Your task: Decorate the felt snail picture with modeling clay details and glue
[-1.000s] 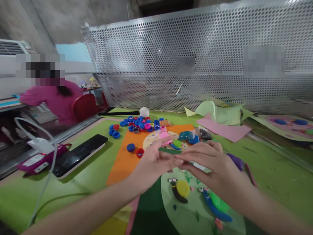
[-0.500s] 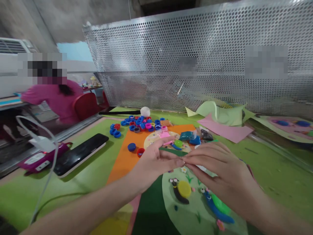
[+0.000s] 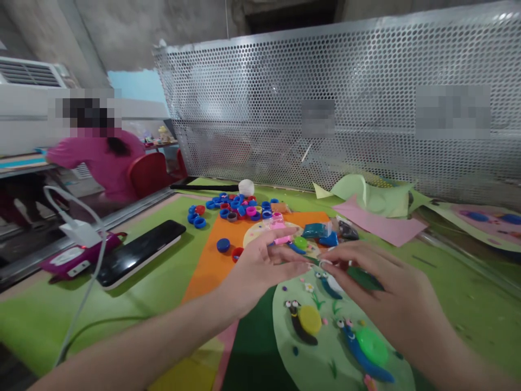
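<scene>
My left hand (image 3: 266, 269) is closed in a pinch, thumb against fingertips; what lies between them, if anything, is too small to make out. Close beside it, my right hand (image 3: 378, 282) pinches a small white piece of clay (image 3: 325, 263). Both hands hover over a light green paper oval (image 3: 291, 364). On it are clay snails: a black one with a yellow shell (image 3: 310, 319), a blue one with a green shell (image 3: 373, 346), and a smaller blue one with a white shell (image 3: 334, 284). A clay flower (image 3: 309, 288) and grass blades lie among them.
Blue, red and pink bottle caps (image 3: 240, 206) cluster behind the hands. Clay packets (image 3: 315, 230) lie near a pink paper sheet (image 3: 378, 225). A phone (image 3: 140, 255) and a purple power strip (image 3: 79, 258) are at left. A perforated metal panel (image 3: 285, 108) stands behind; a person in pink (image 3: 95, 163) sits beyond.
My hands have drawn slightly apart, the right one shifting right and showing the white piece in its fingertips. The white-shelled snail beneath is now visible. The view has shifted a little.
</scene>
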`<state>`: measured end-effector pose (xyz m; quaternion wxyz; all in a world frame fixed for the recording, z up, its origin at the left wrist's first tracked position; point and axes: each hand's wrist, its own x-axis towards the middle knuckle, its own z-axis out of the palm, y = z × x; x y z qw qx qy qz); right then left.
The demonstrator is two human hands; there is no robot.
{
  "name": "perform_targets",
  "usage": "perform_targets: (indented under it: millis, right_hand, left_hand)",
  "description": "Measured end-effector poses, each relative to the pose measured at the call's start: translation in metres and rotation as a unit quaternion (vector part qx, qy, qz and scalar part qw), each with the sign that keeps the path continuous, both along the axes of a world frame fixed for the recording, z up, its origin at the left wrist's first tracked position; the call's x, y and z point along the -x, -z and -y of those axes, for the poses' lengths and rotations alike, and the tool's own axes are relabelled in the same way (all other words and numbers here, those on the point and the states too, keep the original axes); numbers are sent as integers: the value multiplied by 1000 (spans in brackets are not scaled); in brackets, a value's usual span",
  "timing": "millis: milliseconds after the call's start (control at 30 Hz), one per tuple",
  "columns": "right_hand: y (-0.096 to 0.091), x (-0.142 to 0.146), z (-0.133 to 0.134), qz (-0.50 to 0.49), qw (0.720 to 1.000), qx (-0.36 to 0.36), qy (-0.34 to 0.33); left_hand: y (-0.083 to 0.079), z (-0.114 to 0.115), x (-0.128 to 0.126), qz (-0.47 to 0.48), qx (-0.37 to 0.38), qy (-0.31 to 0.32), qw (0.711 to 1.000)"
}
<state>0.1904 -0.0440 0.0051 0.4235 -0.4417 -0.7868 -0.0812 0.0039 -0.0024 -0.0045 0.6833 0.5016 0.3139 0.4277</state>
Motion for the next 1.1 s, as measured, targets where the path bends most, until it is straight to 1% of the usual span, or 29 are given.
perform_targets:
  millis: [133,233,333,467,567,667,733,767,833,867,967,1100]
  right_hand:
    - [0,5,3,3,1000,-2,-24]
    - [0,8,7,17,999,-27,-32]
    - [0,8,9,64,995,-61,-40]
    - [1,6,8,142,983,-103,-56]
    - [3,5,5,155,981,-109,-38]
    - [5,4,4,120,986,-111,-12]
    - [5,3,4,61,995,-80,-4]
    - [4,2,4,26,998,-51,-3]
    - [2,1,3,-47,998,34,-4]
    - [0,1,2,-83,993,81,-8]
    - [-7,1,-1,-184,961,204,-24]
    - [-12,0,-6,-278,908,308,-55]
  left_hand:
    - [-1,3,-1,9,12,10,1000]
    - [1,4,-1,16,25,21,999]
    - [3,5,-2,17,38,30,999]
    - [4,6,-3,13,53,31,998]
    - [2,6,-4,12,59,24,998]
    - [1,5,-5,11,70,10,997]
    - [0,5,-5,6,77,1,997]
    - [-1,5,-5,4,79,-3,997]
    - [-2,4,-6,1,82,-6,997]
    - [-2,4,-6,1,82,-6,997]
    - [-1,3,-5,5,76,-2,997]
    - [3,1,-4,9,64,6,998]
